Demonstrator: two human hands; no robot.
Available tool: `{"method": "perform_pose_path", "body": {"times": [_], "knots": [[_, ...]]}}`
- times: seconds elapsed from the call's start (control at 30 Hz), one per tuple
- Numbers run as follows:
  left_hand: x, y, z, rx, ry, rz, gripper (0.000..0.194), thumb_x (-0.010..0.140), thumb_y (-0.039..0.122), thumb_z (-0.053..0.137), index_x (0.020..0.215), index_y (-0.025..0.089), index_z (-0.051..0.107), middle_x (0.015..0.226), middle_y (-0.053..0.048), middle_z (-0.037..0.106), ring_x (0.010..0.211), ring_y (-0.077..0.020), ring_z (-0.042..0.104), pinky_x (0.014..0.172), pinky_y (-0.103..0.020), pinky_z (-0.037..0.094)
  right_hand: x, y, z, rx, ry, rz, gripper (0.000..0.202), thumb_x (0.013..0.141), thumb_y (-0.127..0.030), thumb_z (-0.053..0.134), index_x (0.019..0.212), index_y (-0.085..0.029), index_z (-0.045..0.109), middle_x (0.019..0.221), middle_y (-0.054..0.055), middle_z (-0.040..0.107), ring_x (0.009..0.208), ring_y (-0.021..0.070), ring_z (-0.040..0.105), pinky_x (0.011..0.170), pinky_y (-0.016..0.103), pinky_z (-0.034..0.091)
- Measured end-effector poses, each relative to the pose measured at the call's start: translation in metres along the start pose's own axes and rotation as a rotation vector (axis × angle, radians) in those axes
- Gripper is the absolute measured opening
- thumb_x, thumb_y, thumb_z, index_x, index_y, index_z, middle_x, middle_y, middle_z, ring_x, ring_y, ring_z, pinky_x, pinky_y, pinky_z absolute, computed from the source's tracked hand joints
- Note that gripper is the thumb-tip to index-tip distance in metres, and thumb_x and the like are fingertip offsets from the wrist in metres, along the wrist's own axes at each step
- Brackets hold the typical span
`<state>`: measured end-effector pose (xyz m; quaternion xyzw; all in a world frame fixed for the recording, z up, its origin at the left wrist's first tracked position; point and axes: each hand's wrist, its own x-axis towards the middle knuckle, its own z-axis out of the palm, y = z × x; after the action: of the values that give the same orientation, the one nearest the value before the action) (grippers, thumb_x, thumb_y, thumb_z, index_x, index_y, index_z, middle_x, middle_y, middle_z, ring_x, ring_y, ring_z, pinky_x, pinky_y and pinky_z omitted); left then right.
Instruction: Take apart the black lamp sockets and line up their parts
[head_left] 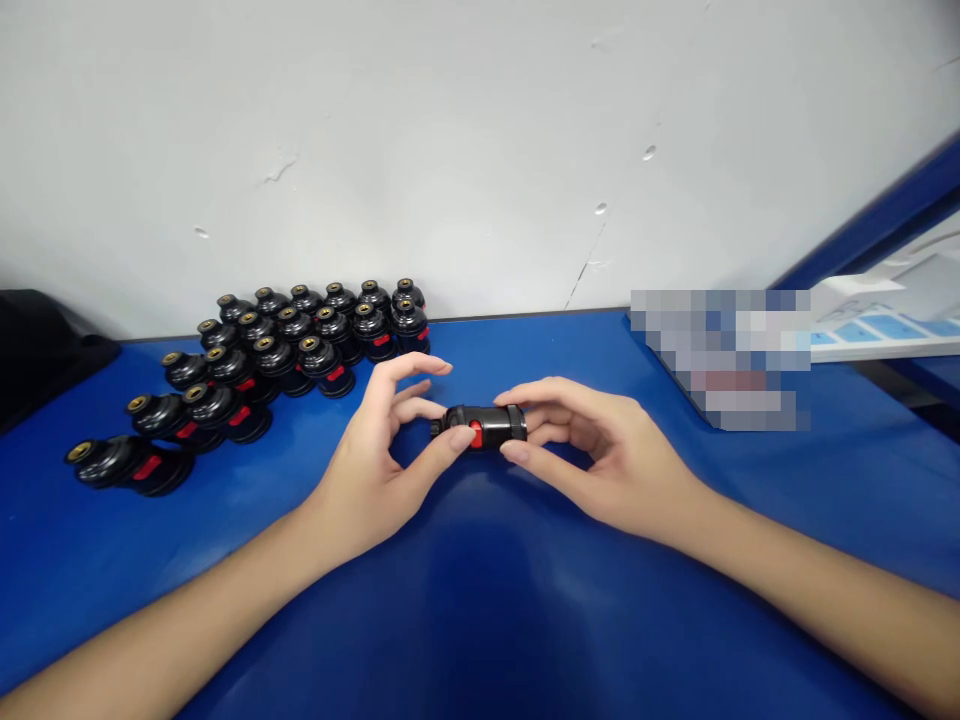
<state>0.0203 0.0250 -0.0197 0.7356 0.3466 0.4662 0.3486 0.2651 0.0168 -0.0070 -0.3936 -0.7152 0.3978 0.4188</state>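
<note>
A black lamp socket (494, 428) with a red switch lies on its side between my hands, in the middle of the view. My left hand (375, 455) is closed on the left end, its thumb pressed beside the red switch and its index finger raised clear. At the right end, by the ribbed ring, the thumb and fingers of my right hand (611, 445) grip the same socket. Both hands hide parts of its ends. To the left stand several similar black sockets (322, 362) in slanting rows, with brass threaded tops and some red switches showing.
The blue tabletop (510, 600) runs back to a white wall (465, 150). A blurred-out flat object (720, 370) lies at the right, near white and blue papers (877, 325) and a blue frame (870, 215). Dark cloth (45, 345) sits at the far left.
</note>
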Motion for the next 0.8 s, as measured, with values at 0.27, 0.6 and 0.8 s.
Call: {"method": "perform_pose_path", "body": {"times": [0.27, 0.6, 0.8], "knots": [[-0.0001, -0.0027, -0.0013, -0.007, -0.009, 0.131, 0.069, 0.086, 0.014, 0.090, 0.142, 0.032, 0.053, 0.147, -0.008, 0.053, 0.125, -0.0237, 0.073, 0.116, -0.044, 0.061, 0.0009, 0.0007, 0.0004, 0.009, 0.000, 0.017, 0.029, 0.094, -0.032, 0.082, 0.118, -0.020, 0.072, 0.094, 0.004, 0.081, 0.075, 0.0162, 0.080, 0.074, 0.027, 0.070], [-0.0003, -0.0029, 0.0002, -0.061, -0.005, 0.053, 0.062, 0.090, 0.016, 0.087, 0.140, 0.033, 0.053, 0.145, -0.005, 0.057, 0.111, -0.0194, 0.080, 0.124, -0.053, 0.055, -0.0006, 0.0016, -0.0009, -0.023, -0.020, 0.007, 0.030, 0.094, -0.033, 0.081, 0.120, -0.020, 0.072, 0.096, 0.005, 0.082, 0.076, 0.0177, 0.080, 0.074, 0.030, 0.071], [-0.0003, -0.0039, -0.0005, -0.038, 0.016, 0.134, 0.065, 0.086, 0.014, 0.091, 0.138, 0.031, 0.056, 0.141, -0.006, 0.056, 0.117, -0.0254, 0.079, 0.113, -0.049, 0.065, 0.0007, 0.0024, -0.0006, -0.001, -0.019, 0.023, 0.029, 0.094, -0.033, 0.081, 0.119, -0.021, 0.072, 0.096, 0.005, 0.082, 0.076, 0.0177, 0.081, 0.075, 0.030, 0.071]]}}
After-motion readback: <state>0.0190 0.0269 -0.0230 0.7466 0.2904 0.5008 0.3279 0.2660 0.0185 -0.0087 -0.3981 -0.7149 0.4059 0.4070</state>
